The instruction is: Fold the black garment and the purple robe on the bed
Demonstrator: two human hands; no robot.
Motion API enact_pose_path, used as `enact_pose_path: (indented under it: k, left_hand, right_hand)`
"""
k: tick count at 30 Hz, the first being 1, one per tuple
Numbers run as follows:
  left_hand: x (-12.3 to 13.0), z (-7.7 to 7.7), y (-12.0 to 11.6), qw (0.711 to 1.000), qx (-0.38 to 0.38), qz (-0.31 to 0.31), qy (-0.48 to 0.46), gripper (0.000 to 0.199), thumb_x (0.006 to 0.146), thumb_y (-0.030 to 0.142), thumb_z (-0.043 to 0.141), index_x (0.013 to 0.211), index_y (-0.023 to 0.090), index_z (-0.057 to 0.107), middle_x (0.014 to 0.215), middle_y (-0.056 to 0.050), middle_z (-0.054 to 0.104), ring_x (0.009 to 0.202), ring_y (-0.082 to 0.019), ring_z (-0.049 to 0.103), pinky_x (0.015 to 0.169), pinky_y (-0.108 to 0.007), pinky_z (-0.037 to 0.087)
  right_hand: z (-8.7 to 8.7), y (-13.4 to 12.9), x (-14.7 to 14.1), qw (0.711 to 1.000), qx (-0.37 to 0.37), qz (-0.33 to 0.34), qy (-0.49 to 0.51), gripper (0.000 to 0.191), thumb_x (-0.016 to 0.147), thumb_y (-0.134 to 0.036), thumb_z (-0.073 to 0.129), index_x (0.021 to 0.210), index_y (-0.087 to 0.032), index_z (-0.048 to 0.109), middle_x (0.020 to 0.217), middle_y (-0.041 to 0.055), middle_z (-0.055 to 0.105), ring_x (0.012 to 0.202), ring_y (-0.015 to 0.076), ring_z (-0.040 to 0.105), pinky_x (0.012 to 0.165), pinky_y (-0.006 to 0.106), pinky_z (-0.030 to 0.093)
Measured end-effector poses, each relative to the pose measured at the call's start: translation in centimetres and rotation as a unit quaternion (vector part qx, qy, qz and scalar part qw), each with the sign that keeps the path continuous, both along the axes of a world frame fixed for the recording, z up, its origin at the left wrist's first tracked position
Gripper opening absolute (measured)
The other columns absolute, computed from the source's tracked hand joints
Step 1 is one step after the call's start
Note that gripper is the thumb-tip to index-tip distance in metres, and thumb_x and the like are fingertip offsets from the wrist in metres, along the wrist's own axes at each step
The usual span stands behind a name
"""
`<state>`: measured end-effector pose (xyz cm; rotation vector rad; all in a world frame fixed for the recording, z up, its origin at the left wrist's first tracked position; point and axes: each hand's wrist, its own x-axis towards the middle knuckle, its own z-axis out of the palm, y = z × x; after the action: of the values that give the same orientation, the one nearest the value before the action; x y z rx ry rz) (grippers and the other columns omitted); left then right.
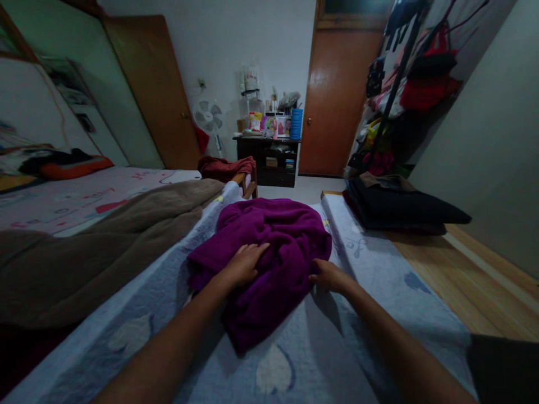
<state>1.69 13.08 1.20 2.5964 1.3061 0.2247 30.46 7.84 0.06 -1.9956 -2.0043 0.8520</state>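
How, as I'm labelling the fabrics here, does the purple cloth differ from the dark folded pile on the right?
Colour: the purple cloth is bright purple; the dark folded pile is mostly near-black.
Pose: the cloth lies rumpled and spread; the pile is stacked in layers.
Contact: the left hand rests on the cloth and the right hand is at its edge; neither touches the pile.
Both look soft.

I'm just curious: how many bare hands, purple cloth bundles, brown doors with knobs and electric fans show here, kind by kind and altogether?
Bare hands: 2 (left hand, right hand)
Purple cloth bundle: 1
Brown doors with knobs: 2 (left door, right door)
Electric fan: 1
Total: 6
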Motion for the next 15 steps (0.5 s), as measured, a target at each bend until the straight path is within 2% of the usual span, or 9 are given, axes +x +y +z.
enact_pose_path:
  k: [3,6,9,12,15]
  left_hand:
    - [-0.5,-1.5,0.6,0.999,0.017,0.030,-0.034,0.081,0.067,0.003,0.050,0.144,0.023,0.039,0.136,-0.007,0.057,0.123,-0.021,0.053,0.107,-0.035,0.036]
    - [-0.9,-1.5,0.7,0.994,0.010,0.069,-0.080,0.073,0.069,0.001,0.045,0.139,0.023,0.047,0.130,-0.004,0.062,0.116,-0.019,0.059,0.102,-0.029,0.042]
    - [-1.6,-0.4,0.5,0.985,0.018,0.112,-0.131,0.069,0.069,0.002,0.044,0.134,0.022,0.053,0.128,-0.002,0.063,0.114,-0.019,0.061,0.099,-0.027,0.044]
    - [-2.7,0.9,0.2,0.969,0.055,0.169,-0.172,0.067,0.069,0.003,0.044,0.133,0.023,0.055,0.127,0.000,0.064,0.112,-0.019,0.062,0.101,-0.028,0.044]
    - [-3.7,1.4,0.1,0.952,0.087,0.231,-0.179,0.065,0.071,0.005,0.044,0.133,0.024,0.054,0.129,0.001,0.063,0.114,-0.019,0.060,0.103,-0.029,0.043]
  right_hand:
    - [-0.6,-0.3,-0.7,0.997,0.062,-0.014,-0.048,0.007,0.075,-0.020,0.062,0.081,-0.016,0.064,0.088,0.0073,0.069,0.084,0.0191,0.064,0.069,0.024,0.044]
    - [0.1,-0.3,-0.3,0.991,0.109,-0.075,-0.019,0.006,0.075,-0.019,0.057,0.076,-0.018,0.063,0.077,0.0034,0.067,0.076,0.0162,0.063,0.065,0.023,0.042]
    - [2.4,0.1,1.0,0.977,0.173,-0.120,0.035,0.010,0.072,-0.017,0.054,0.075,-0.019,0.063,0.070,0.0001,0.065,0.067,0.0143,0.060,0.061,0.022,0.041]
    - [5.2,1.4,2.9,0.951,0.245,-0.178,0.059,0.013,0.068,-0.021,0.055,0.076,-0.019,0.064,0.072,0.0019,0.065,0.069,0.0172,0.061,0.063,0.025,0.044]
    - [6.9,2.9,4.7,0.902,0.319,-0.258,0.136,0.031,0.071,-0.025,0.052,0.097,-0.015,0.065,0.082,0.0067,0.068,0.079,0.0211,0.062,0.069,0.029,0.048]
